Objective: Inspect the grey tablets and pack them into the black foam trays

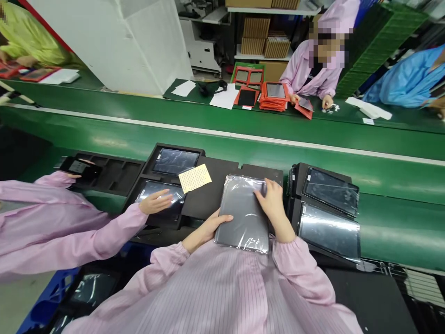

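A grey tablet [243,214] in a clear plastic film is held in front of my chest, its plain face turned up. My left hand [212,224] grips its lower left edge, thumb on top and fingers hidden beneath. On the upper right edge, my right hand [274,200] is closed, with the thumb lying over the film. Under and behind the tablet lies a flat black foam board [222,174]. A yellow sticker sheet [195,178] with rows of small marks rests to the left, partly over a black foam tray [145,172].
Film-wrapped tablets [330,229] lie on black foam trays to the right. At left, a co-worker's hand [156,202] reaches over a tablet in the foam tray. Beyond the green conveyor [208,139], a person in pink handles red-framed pieces near a red stack [274,99].
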The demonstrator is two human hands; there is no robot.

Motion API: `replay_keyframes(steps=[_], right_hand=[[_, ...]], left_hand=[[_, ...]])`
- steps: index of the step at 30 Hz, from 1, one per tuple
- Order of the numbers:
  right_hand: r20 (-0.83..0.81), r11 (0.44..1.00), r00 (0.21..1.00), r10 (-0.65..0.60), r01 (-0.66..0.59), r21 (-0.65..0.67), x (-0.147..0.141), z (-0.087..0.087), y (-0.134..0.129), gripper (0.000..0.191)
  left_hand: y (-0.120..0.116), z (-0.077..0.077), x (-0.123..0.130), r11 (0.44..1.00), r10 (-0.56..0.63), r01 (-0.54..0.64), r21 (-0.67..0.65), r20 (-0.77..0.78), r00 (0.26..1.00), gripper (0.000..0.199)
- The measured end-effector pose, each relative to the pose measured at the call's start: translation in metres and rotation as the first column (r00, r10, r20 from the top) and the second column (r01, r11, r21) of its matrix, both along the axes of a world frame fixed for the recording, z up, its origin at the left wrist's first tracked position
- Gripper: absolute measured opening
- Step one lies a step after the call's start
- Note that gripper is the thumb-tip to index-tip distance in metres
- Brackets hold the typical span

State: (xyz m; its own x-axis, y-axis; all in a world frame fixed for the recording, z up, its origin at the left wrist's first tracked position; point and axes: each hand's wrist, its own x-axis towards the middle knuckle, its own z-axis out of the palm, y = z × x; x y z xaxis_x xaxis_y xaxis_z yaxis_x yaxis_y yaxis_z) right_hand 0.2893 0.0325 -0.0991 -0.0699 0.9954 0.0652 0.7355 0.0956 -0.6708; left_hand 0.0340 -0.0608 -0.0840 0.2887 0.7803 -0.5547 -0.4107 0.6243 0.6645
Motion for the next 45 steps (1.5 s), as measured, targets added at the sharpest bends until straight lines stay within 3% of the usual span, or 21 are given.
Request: replay_keyframes(steps=[4, 7, 9, 13, 17, 19, 20, 21, 23, 24, 25, 26, 27, 29, 31, 32, 34, 36, 38, 40, 45], right_hand=[[-0.225, 0.970, 0.945, -0.239, 0.240, -0.022, 0.042, 0.005, -0.021, 0.046], [-0.375, 0.935, 0.870, -0.321, 0.353, 0.020, 0.036, 0.020, -0.031, 0.050], [-0.451, 0.896, 0.817, -0.360, 0.437, 0.077, 0.028, 0.035, -0.032, 0.048], [-0.430, 0.761, 0.814, -0.391, 0.548, 0.347, 0.020, 0.060, -0.032, 0.023], [-0.401, 0.905, 0.902, -0.161, 0.297, 0.305, 0.024, 0.085, -0.056, 0.014], [-0.443, 0.968, 0.895, 0.060, 0.056, 0.245, 0.029, 0.105, -0.076, 0.018], [-0.454, 0.966, 0.860, 0.233, -0.152, 0.208, 0.034, 0.117, -0.086, 0.020], [-0.478, 0.906, 0.772, 0.420, -0.390, 0.166, 0.039, 0.129, -0.095, 0.022], [-0.533, 0.600, 0.450, 0.717, -0.788, 0.141, 0.053, 0.150, -0.110, 0.022], [-0.551, 0.472, 0.320, 0.771, -0.868, 0.156, 0.061, 0.157, -0.116, 0.023], [-0.559, 0.405, 0.247, 0.792, -0.897, 0.177, 0.068, 0.161, -0.120, 0.024], [-0.562, 0.386, 0.222, 0.797, -0.903, 0.191, 0.074, 0.162, -0.124, 0.023], [-0.571, 0.429, 0.249, 0.782, -0.880, 0.204, 0.078, 0.160, -0.127, 0.021], [-0.631, 0.672, 0.418, 0.653, -0.704, 0.229, 0.080, 0.147, -0.132, 0.014], [-0.706, 0.942, 0.628, 0.326, -0.281, 0.185, 0.074, 0.123, -0.132, 0.008], [-0.714, 0.992, 0.690, 0.117, -0.045, 0.120, 0.069, 0.108, -0.130, 0.021], [-0.609, 0.980, 0.773, -0.178, 0.197, -0.035, 0.056, 0.076, -0.121, 0.063], [-0.548, 0.936, 0.764, -0.340, 0.221, -0.273, 0.042, 0.045, -0.110, 0.094], [-0.571, 0.885, 0.727, -0.382, 0.109, -0.453, 0.029, 0.025, -0.102, 0.088], [-0.597, 0.858, 0.700, -0.391, 0.044, -0.511, 0.018, 0.016, -0.098, 0.072], [-0.589, 0.838, 0.648, -0.483, 0.147, -0.526, 0.015, 0.030, -0.096, 0.060]], left_hand=[[0.005, -0.011, 0.037, 0.996, -0.052, 0.059, 0.068, -0.102, 0.993, 0.042], [0.007, 0.004, 0.028, 0.989, -0.064, 0.089, 0.121, -0.196, 0.979, 0.060], [0.009, 0.017, 0.023, 0.982, -0.082, 0.122, 0.142, -0.258, 0.963, 0.059], [0.008, 0.031, 0.025, 0.974, -0.095, 0.160, 0.161, -0.348, 0.933, 0.054], [0.004, 0.034, 0.030, 0.976, -0.075, 0.150, 0.155, -0.405, 0.911, 0.053], [0.002, 0.035, 0.031, 0.979, -0.066, 0.140, 0.149, -0.420, 0.905, 0.052], [0.001, 0.036, 0.031, 0.980, -0.065, 0.138, 0.146, -0.424, 0.903, 0.051], [0.001, 0.037, 0.031, 0.980, -0.065, 0.138, 0.142, -0.426, 0.903, 0.050], [0.001, 0.039, 0.031, 0.981, -0.068, 0.138, 0.137, -0.424, 0.903, 0.049], [0.001, 0.040, 0.032, 0.981, -0.068, 0.137, 0.136, -0.422, 0.904, 0.050], [0.002, 0.040, 0.032, 0.981, -0.065, 0.134, 0.137, -0.421, 0.905, 0.052], [0.002, 0.040, 0.032, 0.982, -0.063, 0.132, 0.137, -0.420, 0.905, 0.054], [0.003, 0.040, 0.033, 0.982, -0.060, 0.129, 0.138, -0.421, 0.905, 0.055], [0.003, 0.039, 0.033, 0.982, -0.056, 0.126, 0.138, -0.427, 0.902, 0.057], [0.003, 0.038, 0.033, 0.984, -0.045, 0.116, 0.137, -0.436, 0.899, 0.058], [0.003, 0.037, 0.033, 0.985, -0.036, 0.107, 0.136, -0.442, 0.896, 0.058], [0.002, 0.037, 0.033, 0.988, -0.011, 0.080, 0.131, -0.458, 0.889, 0.060], [0.001, 0.036, 0.033, 0.991, 0.014, 0.049, 0.123, -0.469, 0.883, 0.062], [0.002, 0.035, 0.035, 0.993, 0.037, 0.019, 0.115, -0.468, 0.883, 0.065], [0.002, 0.034, 0.039, 0.994, 0.065, -0.016, 0.107, -0.468, 0.882, 0.067], [0.006, 0.036, 0.035, 0.990, 0.138, -0.126, 0.056, -0.508, 0.850, 0.071]])
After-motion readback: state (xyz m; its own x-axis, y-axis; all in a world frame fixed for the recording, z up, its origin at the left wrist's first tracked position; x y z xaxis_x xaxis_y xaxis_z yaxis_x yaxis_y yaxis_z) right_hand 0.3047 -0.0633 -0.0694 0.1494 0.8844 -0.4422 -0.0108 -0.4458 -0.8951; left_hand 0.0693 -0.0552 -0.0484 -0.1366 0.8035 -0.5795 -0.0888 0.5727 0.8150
